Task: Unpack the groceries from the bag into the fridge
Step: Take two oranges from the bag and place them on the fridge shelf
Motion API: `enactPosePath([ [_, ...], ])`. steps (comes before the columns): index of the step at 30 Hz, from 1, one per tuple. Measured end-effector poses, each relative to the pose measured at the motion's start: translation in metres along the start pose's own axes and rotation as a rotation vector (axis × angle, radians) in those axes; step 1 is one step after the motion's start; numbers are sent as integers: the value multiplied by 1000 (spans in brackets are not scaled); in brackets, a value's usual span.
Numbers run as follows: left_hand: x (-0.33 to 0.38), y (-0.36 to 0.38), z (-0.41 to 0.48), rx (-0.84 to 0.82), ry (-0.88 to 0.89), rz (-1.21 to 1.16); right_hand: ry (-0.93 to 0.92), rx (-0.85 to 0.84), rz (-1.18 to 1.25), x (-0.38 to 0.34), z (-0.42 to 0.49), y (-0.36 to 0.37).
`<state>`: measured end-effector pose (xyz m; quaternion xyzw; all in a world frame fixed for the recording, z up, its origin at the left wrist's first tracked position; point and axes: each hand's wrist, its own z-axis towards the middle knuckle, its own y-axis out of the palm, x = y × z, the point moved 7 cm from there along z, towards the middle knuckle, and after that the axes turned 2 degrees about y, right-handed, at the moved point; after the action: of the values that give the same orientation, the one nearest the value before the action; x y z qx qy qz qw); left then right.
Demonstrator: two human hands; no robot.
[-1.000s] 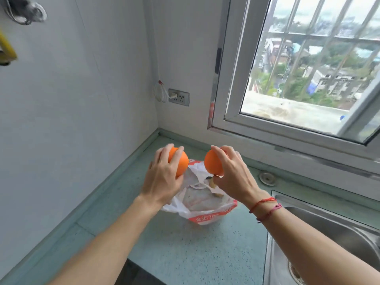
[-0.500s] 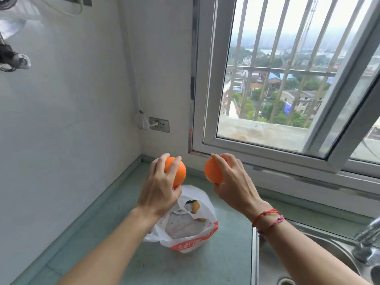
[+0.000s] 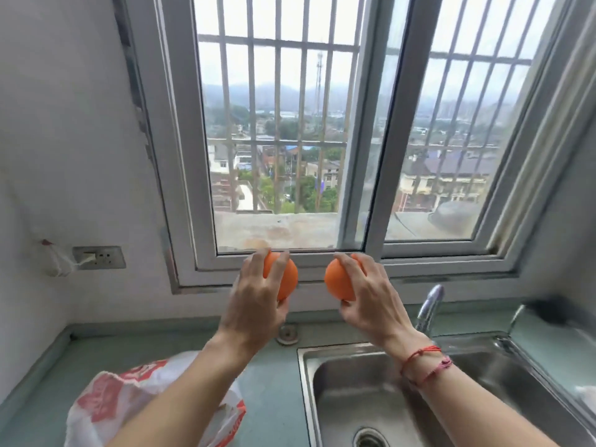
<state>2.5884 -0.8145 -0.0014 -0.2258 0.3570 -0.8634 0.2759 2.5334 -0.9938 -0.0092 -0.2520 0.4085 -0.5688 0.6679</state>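
Note:
My left hand (image 3: 254, 304) grips an orange (image 3: 287, 279), held up in front of the window sill. My right hand (image 3: 367, 298) grips a second orange (image 3: 337, 282) at the same height, a short gap between the two fruits. The white plastic grocery bag with red print (image 3: 109, 401) lies on the green counter at the lower left, partly under my left forearm. Its contents are hidden. No fridge is in view.
A steel sink (image 3: 325, 382) with a drain sits below my right arm, a chrome tap (image 3: 429, 308) behind it. A barred window (image 3: 290, 140) fills the wall ahead. A wall socket (image 3: 100, 257) with a plugged cable sits at the left.
My head has turned right and up: the window now fills the view and the bag has slid to the lower left. Both hands still hold their oranges, now above the sink's edge.

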Motion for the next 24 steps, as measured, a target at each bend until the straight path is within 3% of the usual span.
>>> enactPosePath([
  [11, 123, 63, 25, -74, 307, -328, 421, 163, -253, 82, -109, -110],
  [24, 383, 98, -11, -188, 646, -658, 861, 323, -471, 156, -310, -277],
])
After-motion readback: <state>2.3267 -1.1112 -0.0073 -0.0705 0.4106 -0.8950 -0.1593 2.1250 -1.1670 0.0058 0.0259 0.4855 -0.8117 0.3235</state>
